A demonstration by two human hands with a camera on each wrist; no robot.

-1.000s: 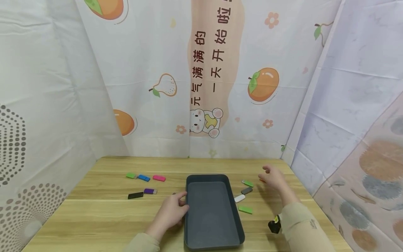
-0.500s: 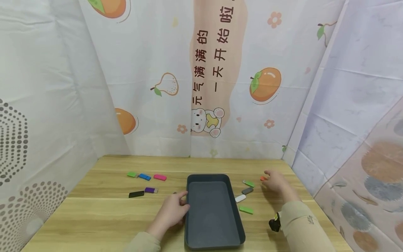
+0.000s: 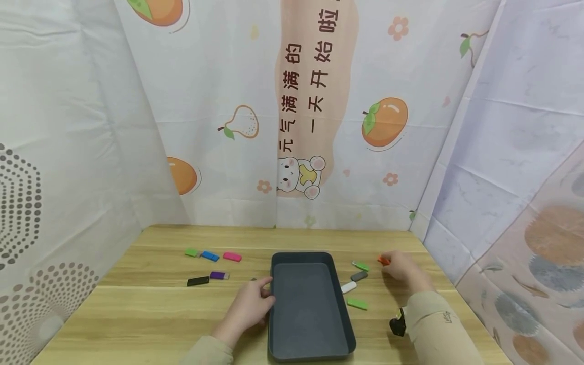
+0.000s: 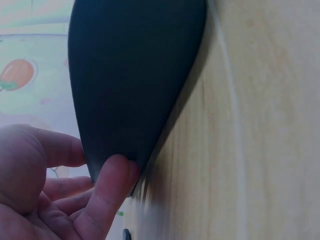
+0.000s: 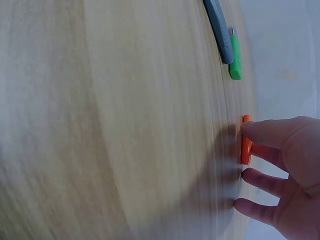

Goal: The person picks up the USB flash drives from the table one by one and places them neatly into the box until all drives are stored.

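A dark grey rectangular tray (image 3: 310,309) lies on the wooden table. My left hand (image 3: 248,306) is at its left wall; the thumb reaches over the rim and a fingertip (image 4: 117,170) presses the outer side, so the edge is held between them. At the table's right, my right hand (image 3: 401,266) pinches a small orange USB stick (image 5: 246,140) lying on the surface. The thumb is on its near side, with fingers behind it and the other fingers spread. To its left lie a green USB stick (image 3: 361,266), a grey one (image 3: 359,276), a white one (image 3: 349,287) and a light green one (image 3: 357,303).
Left of the tray lie more USB sticks: green (image 3: 191,252), blue (image 3: 210,256), pink (image 3: 232,257), purple (image 3: 219,275) and black (image 3: 198,281). A small dark item (image 3: 253,279) is partly behind the left hand. Printed curtains (image 3: 228,172) enclose the table.
My right hand has come down onto the orange USB stick, its fingers closing on it. The left hand stays at the tray. The head view has shifted slightly.
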